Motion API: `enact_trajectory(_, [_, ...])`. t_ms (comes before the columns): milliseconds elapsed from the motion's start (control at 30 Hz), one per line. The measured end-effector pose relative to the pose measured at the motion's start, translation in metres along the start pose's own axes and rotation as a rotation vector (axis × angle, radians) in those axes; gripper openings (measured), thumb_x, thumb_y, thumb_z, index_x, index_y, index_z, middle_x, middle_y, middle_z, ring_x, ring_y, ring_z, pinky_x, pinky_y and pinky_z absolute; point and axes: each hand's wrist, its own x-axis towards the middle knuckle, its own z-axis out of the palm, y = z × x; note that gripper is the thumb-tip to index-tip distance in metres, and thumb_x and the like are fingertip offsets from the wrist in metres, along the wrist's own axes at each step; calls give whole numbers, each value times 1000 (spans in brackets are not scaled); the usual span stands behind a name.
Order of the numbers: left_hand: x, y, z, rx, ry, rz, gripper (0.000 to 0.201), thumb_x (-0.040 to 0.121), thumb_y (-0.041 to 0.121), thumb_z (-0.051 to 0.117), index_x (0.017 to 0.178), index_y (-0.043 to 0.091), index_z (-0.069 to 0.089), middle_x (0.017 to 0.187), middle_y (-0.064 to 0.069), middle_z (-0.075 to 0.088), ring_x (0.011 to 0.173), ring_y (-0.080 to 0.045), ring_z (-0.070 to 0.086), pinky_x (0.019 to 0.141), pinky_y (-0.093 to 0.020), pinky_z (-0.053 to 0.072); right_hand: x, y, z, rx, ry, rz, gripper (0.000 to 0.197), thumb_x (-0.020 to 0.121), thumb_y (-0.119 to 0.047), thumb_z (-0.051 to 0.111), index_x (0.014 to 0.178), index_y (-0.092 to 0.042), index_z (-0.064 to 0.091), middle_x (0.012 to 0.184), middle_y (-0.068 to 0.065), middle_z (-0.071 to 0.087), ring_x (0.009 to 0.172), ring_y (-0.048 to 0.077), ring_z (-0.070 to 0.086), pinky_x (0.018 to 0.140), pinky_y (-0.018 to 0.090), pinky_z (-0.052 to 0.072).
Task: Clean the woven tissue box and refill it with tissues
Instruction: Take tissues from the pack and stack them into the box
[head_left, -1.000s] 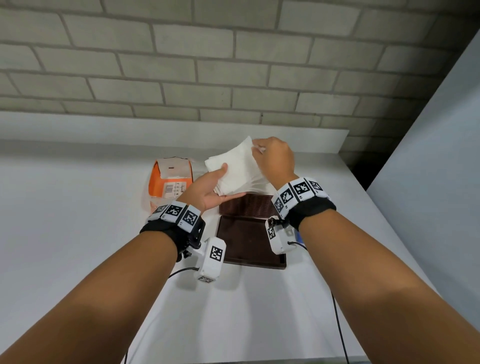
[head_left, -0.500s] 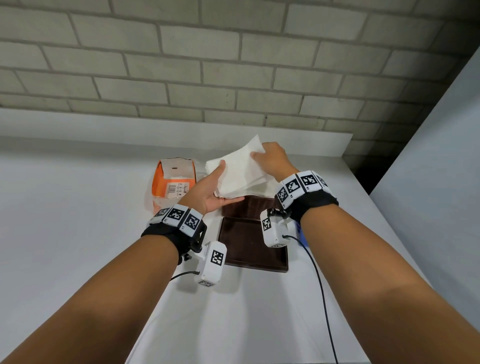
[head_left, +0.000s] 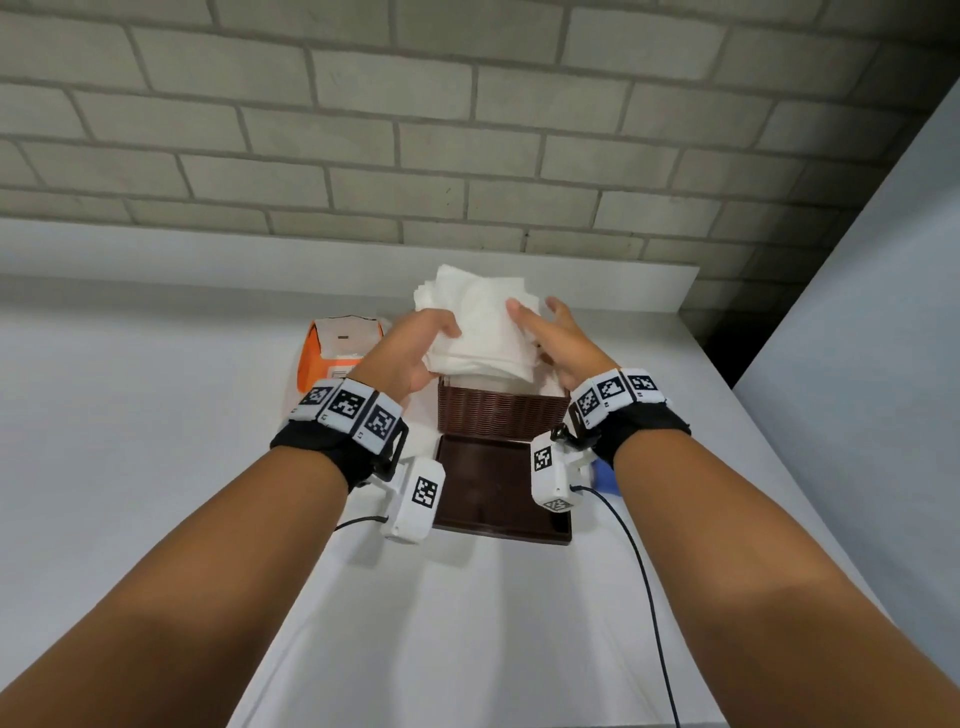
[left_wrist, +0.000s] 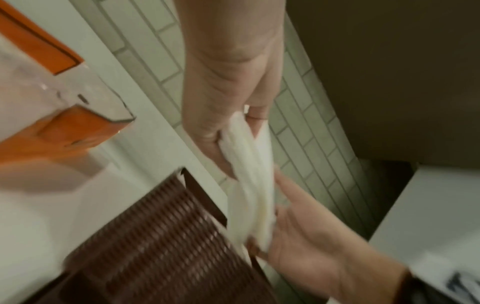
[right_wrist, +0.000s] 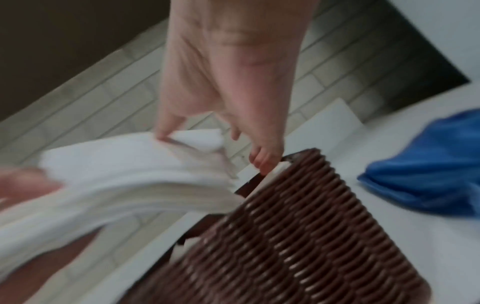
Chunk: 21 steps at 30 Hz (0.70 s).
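Two hands over the tabletop (head_left: 156, 441): orange packet (head_left: 340, 345) at left; my left hand (head_left: 410, 348) fingers grip the tissues (head_left: 483, 327) above the woven box (head_left: 498, 413); right hand (head_left: 558, 340) fingers, nearly straight, press them; blue cloth (right_wrist: 426, 164) at right.

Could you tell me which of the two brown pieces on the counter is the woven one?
The upright box under the tissues; the flat lid nearer the person is smooth.

No wording is legible; the orange packet (head_left: 340, 345) left of the left hand's fingers (head_left: 447, 325) perhaps carries a barcode label, too blurred to read.
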Motion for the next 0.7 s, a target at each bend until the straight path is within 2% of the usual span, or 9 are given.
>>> enact_trajectory(33, [-1, 6, -1, -7, -39, 9, 35, 81, -5, 42, 110, 6, 57, 100, -9, 63, 87, -26, 63, 64, -30, 55, -1, 1, -5, 124, -56, 24, 95, 73, -52, 72, 147, -22, 21, 141, 1, 49, 121, 21, 55, 105, 45, 44])
enact_trajectory(100, [-2, 14, -4, -36, -80, 10, 26, 80, -5, 36, 92, 7, 57, 92, -7, 63, 83, -25, 62, 64, -28, 55, -7, 1, -12, 231, -172, 52, 75, 79, -45, 70, 141, -17, 38, 132, 5, 60, 109, 20, 62, 94, 44, 53])
enact_trajectory(200, [-3, 18, -4, -20, -87, -12, 32, 76, -8, 31, 96, 5, 53, 97, -9, 60, 89, -28, 61, 65, -30, 56, -12, -3, -11, 275, -265, 46, 34, 91, -17, 59, 124, -10, 54, 103, 3, 72, 89, 16, 70, 72, 31, 61])
enact_trajectory(267, [-4, 17, -2, -47, -69, -12, 31, 79, -10, 29, 93, 4, 53, 94, -9, 60, 85, -27, 61, 60, -28, 59, -14, -8, -9, 309, -246, -3, 29, 91, -2, 55, 120, -6, 56, 84, -2, 76, 75, 11, 73, 65, 24, 61])
enact_trajectory(300, [-3, 16, -2, -125, -53, -5, 29, 82, -10, 30, 91, 4, 54, 92, -9, 61, 84, -27, 61, 63, -28, 59, -16, -11, -9, 337, -237, -35, 29, 91, 0, 55, 119, -7, 55, 83, -3, 76, 75, 11, 73, 67, 24, 61])
enact_trajectory(400, [0, 7, 1, -573, -38, 34, 15, 89, -3, 47, 98, 2, 58, 115, -13, 64, 98, -27, 63, 89, -34, 53, -18, -16, -4, 429, -192, -137, 26, 90, 2, 56, 111, -12, 56, 99, 1, 69, 90, 17, 67, 74, 30, 60])
enact_trajectory(467, [2, -1, 6, -770, -58, 45, 24, 89, 11, 59, 110, 2, 55, 127, -14, 58, 109, -29, 60, 97, -41, 50, -22, -19, 4, 456, -180, -223, 28, 88, 5, 56, 105, -18, 56, 103, 2, 66, 94, 18, 65, 75, 32, 59])
enact_trajectory(600, [4, -7, 18, -748, -176, 89, 64, 84, 51, 59, 133, 11, 50, 130, -15, 58, 120, -33, 56, 101, -52, 44, -33, -19, 24, 413, -106, -345, 41, 81, -4, 69, 113, -19, 50, 108, 3, 63, 100, 20, 62, 89, 41, 54])
enact_trajectory(700, [5, -9, 25, -748, -255, 112, 71, 82, 65, 51, 133, 15, 53, 133, -17, 58, 122, -35, 54, 102, -54, 43, -41, -14, 34, 268, 177, -468, 76, 79, -22, 74, 139, -29, 29, 125, 4, 54, 110, 16, 59, 93, 31, 53])
